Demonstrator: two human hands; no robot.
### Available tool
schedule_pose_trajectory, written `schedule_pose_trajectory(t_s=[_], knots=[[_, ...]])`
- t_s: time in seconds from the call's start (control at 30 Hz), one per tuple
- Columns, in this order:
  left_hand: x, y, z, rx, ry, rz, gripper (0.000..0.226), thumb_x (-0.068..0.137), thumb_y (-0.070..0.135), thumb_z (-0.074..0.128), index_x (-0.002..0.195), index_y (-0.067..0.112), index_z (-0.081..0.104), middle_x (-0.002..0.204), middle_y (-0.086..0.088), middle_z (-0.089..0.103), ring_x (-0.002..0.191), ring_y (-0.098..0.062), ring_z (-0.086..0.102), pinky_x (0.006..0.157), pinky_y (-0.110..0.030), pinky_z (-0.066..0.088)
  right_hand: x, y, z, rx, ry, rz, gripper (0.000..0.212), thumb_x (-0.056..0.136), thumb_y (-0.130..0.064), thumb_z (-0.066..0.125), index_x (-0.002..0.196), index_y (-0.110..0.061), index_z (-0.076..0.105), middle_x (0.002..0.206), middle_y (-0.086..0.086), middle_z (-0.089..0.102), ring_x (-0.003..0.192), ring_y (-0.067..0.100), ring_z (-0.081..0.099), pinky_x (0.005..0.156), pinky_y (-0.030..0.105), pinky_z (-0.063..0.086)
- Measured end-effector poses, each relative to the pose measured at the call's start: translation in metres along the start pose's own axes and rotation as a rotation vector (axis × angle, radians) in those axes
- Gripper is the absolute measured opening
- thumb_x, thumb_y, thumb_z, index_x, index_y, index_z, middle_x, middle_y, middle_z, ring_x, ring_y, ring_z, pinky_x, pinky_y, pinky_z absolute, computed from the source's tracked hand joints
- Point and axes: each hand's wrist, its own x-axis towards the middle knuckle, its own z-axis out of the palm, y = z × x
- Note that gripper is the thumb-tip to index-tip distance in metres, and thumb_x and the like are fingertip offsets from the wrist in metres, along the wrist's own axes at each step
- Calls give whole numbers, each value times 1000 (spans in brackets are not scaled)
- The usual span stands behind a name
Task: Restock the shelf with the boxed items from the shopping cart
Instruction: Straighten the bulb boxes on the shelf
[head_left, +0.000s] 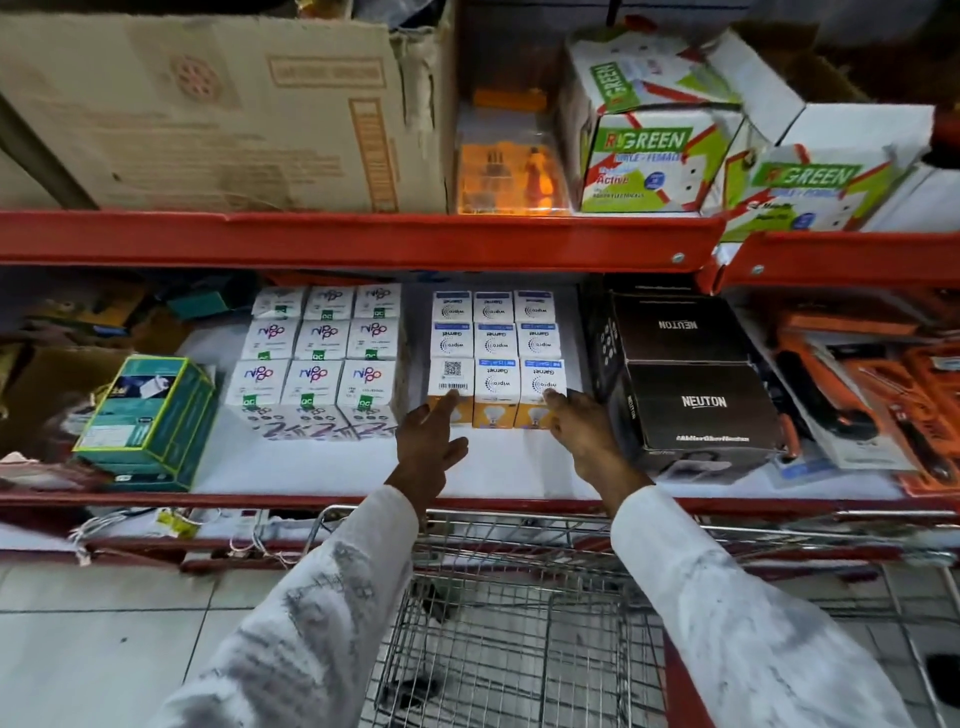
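The red shelving unit (358, 236) fills the wall ahead; its lower shelf (322, 467), lined in white, carries the stock in question. A wire shopping cart (498, 613) is parked directly below the shelf edge, and the visible part of its basket shows no boxes. On the shelf, two black Neuton cartons (696, 405) sit at the right and a block of white boxes with purple print (317, 364) stands at the left. Between them is the three-by-three block of Wipro Garnet bulb boxes (493, 358), packed edge to edge, rows running left to right. Both hands reach to its front row. The left hand (428, 447) is open, fingers spread, its fingertip touching the front-left box (451, 387). The right hand (582, 426) is likewise open, its fingertips on the front-right box (543, 387), holding nothing. The block lies straight ahead of both hands, each equally near its own corner, so the likely step is squaring the front row backward.
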Motion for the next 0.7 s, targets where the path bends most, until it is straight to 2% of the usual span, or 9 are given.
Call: schedule_pose_trajectory(t_s=[0.1, 0.2, 0.3, 0.4, 0.47, 0.5, 0.57, 0.6, 0.7], knots=[[6, -4, -3, -14, 11, 7, 31, 90, 35, 66, 111, 16, 53, 97, 1, 59, 78, -11, 59, 77, -38, 56, 2, -1, -1, 20, -27, 15, 12, 90, -28, 63, 85, -18, 68, 91, 13, 76, 78, 21, 69, 61, 24, 43], [7, -3, -4, -27, 41, -18, 47, 86, 30, 73, 124, 9, 57, 121, -9, 60, 78, -11, 62, 87, -44, 60, 2, -2, -2, 47, -36, 29, 10, 91, -24, 63, 83, -20, 67, 83, 6, 73, 74, 15, 67, 66, 24, 45], [7, -3, -4, -68, 44, -39, 56, 81, 37, 76, 127, 11, 57, 125, -12, 60, 80, -18, 64, 90, -45, 59, 6, -3, -3, 71, -42, 48, 13, 93, -20, 61, 80, -21, 64, 70, -1, 66, 64, 7, 60, 67, 21, 45], [9, -3, -5, -81, 40, -70, 61, 77, 44, 78, 126, 14, 57, 126, -12, 59, 89, -30, 67, 84, -41, 59, 6, -4, -3, 80, -49, 61, 13, 93, -21, 61, 81, -22, 63, 76, 0, 68, 70, 9, 63, 68, 21, 46], [8, -3, -6, -71, 42, -78, 63, 76, 45, 78, 127, 15, 55, 126, -12, 59, 94, -33, 68, 79, -39, 58, 7, -3, -3, 75, -48, 56, 6, 91, -25, 63, 89, -20, 67, 92, 5, 72, 82, 14, 67, 74, 24, 50], [7, -3, -7, -67, 44, -82, 64, 76, 46, 78, 127, 16, 54, 126, -11, 58, 95, -33, 68, 77, -38, 58, 8, -2, -2, 57, -37, 63, 21, 87, -33, 67, 101, -17, 68, 105, 7, 73, 92, 17, 69, 83, 28, 52], [2, 0, -8, -78, 35, -95, 67, 76, 46, 78, 129, 16, 52, 126, -12, 58, 94, -33, 68, 76, -38, 58, 12, 4, -1, 66, -9, 76, 73, 67, -55, 72, 126, -12, 59, 127, 8, 67, 113, 21, 65, 101, 39, 50], [-1, 2, -8, -82, 30, -102, 66, 77, 46, 77, 130, 15, 52, 126, -12, 57, 95, -34, 67, 78, -40, 58, 17, 11, -1, 73, 5, 70, 87, 60, -60, 71, 132, -13, 55, 131, 8, 65, 117, 22, 63, 105, 42, 48], [-21, 9, -15, -51, -18, -128, 51, 84, 42, 72, 123, 13, 58, 125, -17, 55, 105, -40, 65, 87, -45, 57, -9, 2, 6, 85, 140, 75, 74, 71, -51, 72, 133, -15, 53, 127, 9, 65, 116, 25, 62, 104, 47, 48]])
